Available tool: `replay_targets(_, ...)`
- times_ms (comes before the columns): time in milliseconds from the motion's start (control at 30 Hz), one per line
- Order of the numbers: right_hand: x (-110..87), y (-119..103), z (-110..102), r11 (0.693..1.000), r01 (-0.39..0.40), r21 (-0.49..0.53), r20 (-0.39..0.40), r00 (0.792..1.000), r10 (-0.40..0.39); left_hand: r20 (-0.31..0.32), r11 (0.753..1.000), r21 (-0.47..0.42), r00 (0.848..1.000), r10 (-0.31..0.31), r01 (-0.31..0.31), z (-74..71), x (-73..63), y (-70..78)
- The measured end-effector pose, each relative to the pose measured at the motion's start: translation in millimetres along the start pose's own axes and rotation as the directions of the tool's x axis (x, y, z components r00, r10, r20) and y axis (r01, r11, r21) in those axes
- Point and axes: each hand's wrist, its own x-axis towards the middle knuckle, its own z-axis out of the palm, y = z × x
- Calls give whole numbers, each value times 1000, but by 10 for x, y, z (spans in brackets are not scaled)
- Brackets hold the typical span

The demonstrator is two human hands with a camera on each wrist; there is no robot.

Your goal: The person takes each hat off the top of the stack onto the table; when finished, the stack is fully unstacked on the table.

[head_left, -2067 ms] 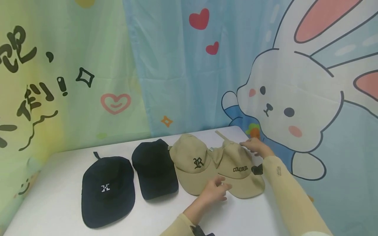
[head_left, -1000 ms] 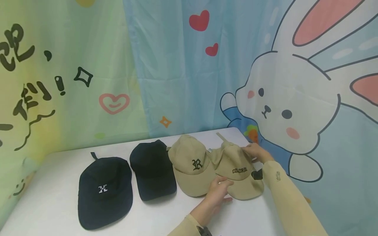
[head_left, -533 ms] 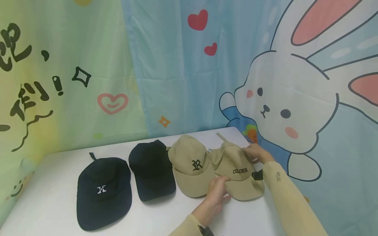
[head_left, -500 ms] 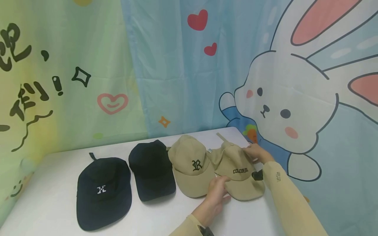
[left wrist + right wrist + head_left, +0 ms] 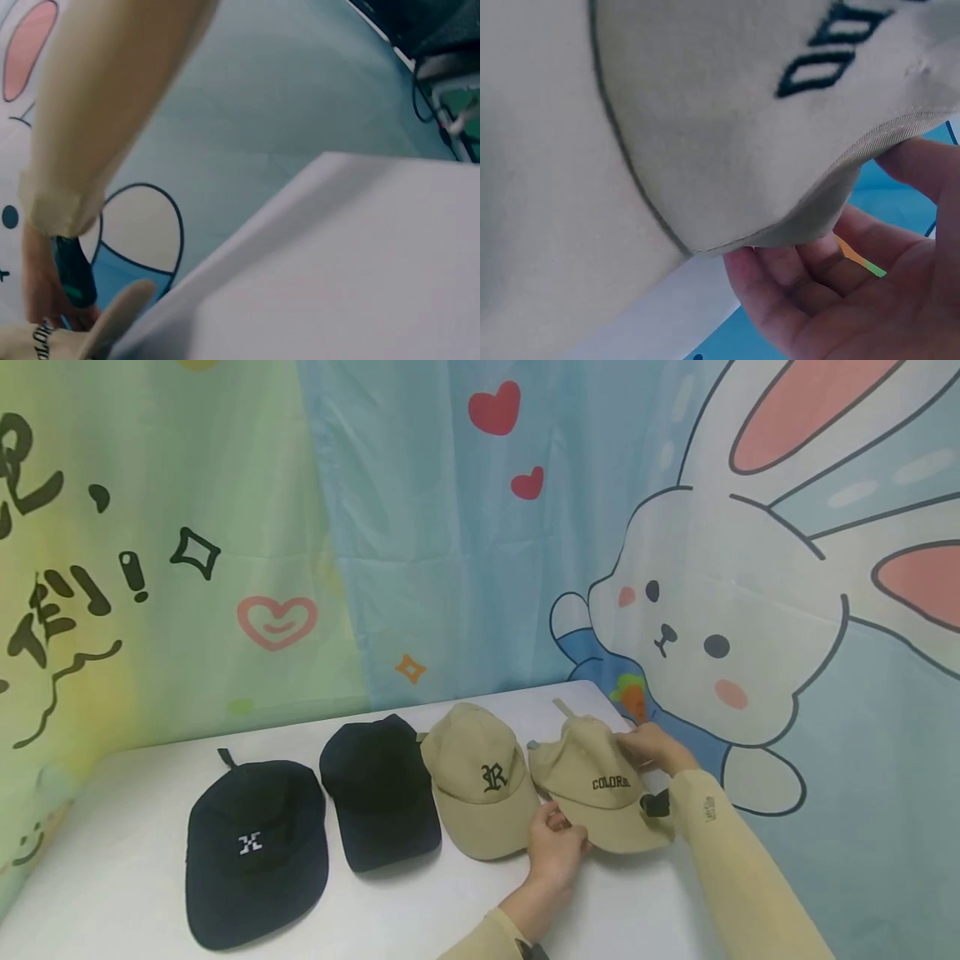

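A beige baseball cap (image 5: 588,764) with dark lettering on its front is at the right end of a row of caps. My left hand (image 5: 557,852) grips the near left corner of its brim. At the crown's right side, my right hand (image 5: 652,747) holds the lower edge. The right wrist view shows the fingers (image 5: 769,289) of that hand curled under the cap's hem. Its brim (image 5: 124,311) stands tilted near the table's side edge in the left wrist view, where the left hand itself is out of sight.
Left of it lie a beige cap (image 5: 480,781) with a dark R, a plain black cap (image 5: 386,793), and a dark cap (image 5: 258,852) with a small white mark. All rest on a white table (image 5: 420,914). A printed curtain (image 5: 420,527) hangs close behind.
My left hand has come onto the brim corner and the right hand has closed on the cap's side. The lettered cap has risen slightly and come apart from the R cap.
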Motion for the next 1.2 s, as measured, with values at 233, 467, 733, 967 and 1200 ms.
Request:
replay_targets(233, 17, -78, -86, 999, 45, -3, -22, 999, -45, -65, 993, 57, 992, 109, -106, -31, 79, -47)
replay_targets(467, -2, -251, -207, 991, 115, -74, -71, 990, -120, -65, 957, 202, 972, 225, -208, -38, 169, -14)
replay_targets(733, -28, -439, -211, 979, 183, -86, -191, 962, -196, -80, 918, 274, 944, 321, -289, -43, 295, 35)
replay_targets(967, 39, -428, -153, 982, 187, -12, -214, 959, -185, -66, 885, 333, 928, 368, -327, -61, 355, 23)
replay_targets(1200, 60, -392, -116, 983, 183, -21, -243, 953, -183, -7, 841, 432, 931, 366, -327, -75, 390, 0)
